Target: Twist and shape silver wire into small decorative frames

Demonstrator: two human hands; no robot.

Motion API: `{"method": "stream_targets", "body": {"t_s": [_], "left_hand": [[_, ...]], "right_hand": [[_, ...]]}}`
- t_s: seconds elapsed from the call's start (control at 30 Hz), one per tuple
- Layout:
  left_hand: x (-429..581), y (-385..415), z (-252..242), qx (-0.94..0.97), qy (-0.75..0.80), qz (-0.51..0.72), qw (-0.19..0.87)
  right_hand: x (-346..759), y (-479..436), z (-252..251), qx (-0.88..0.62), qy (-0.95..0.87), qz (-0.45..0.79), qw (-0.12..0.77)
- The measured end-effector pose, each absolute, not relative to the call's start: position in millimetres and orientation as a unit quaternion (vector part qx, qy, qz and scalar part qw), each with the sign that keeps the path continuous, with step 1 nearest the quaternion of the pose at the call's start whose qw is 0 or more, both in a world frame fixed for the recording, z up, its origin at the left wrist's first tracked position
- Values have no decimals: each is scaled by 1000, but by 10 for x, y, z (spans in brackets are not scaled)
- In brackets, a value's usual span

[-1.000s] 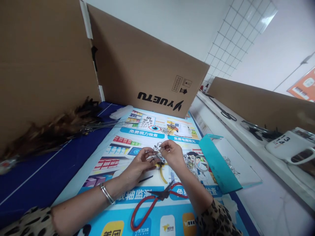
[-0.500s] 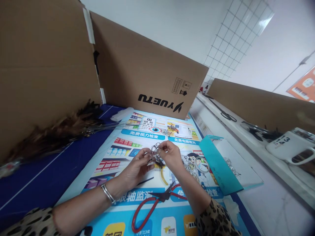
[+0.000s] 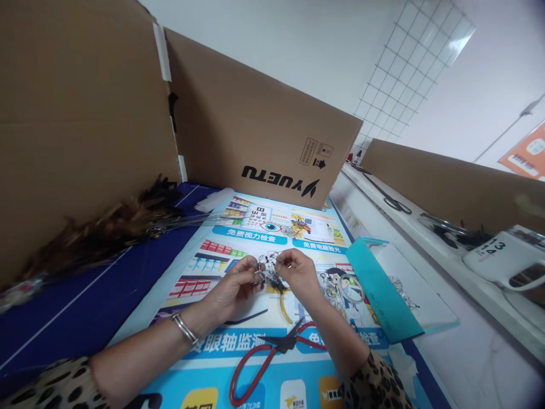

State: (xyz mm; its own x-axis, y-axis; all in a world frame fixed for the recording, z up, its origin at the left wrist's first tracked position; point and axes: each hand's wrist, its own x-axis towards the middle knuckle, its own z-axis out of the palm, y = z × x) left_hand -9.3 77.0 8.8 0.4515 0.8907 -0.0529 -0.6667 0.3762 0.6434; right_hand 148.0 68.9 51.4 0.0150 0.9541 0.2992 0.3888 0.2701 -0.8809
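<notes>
Both hands meet over the middle of the printed mat, at a small tangled piece of thin wire (image 3: 271, 262) with dark bits on its lower side. My left hand (image 3: 237, 287) pinches its left edge between thumb and fingers. On the other side, my right hand (image 3: 300, 277) has its thumb and fingertips closed on the wire. How the strands run between the fingertips is too fine to tell. Red-handled scissors (image 3: 286, 342) lie with blades parted just below the hands. A yellow curved strip (image 3: 285, 308) shows under the wire piece.
Right of my hands lie loose wire pieces (image 3: 332, 291) and a tape roll (image 3: 351, 288). A teal box (image 3: 374, 289) holds more wire. Brown feathers (image 3: 106, 233) on stems lie left. Cardboard panels (image 3: 255, 108) stand behind; a white mug (image 3: 496, 261) sits on the right ledge.
My hands have moved slightly apart, and the wire piece shows more openly between them. The whole view has shifted a little; the scissors lie as before.
</notes>
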Motion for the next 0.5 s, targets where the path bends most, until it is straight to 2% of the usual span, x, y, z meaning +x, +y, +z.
{"method": "stream_targets", "body": {"t_s": [0.5], "left_hand": [[-290,894,152,397,200,453,773]], "right_hand": [[1603,605,689,-463,-725,312,403]]}}
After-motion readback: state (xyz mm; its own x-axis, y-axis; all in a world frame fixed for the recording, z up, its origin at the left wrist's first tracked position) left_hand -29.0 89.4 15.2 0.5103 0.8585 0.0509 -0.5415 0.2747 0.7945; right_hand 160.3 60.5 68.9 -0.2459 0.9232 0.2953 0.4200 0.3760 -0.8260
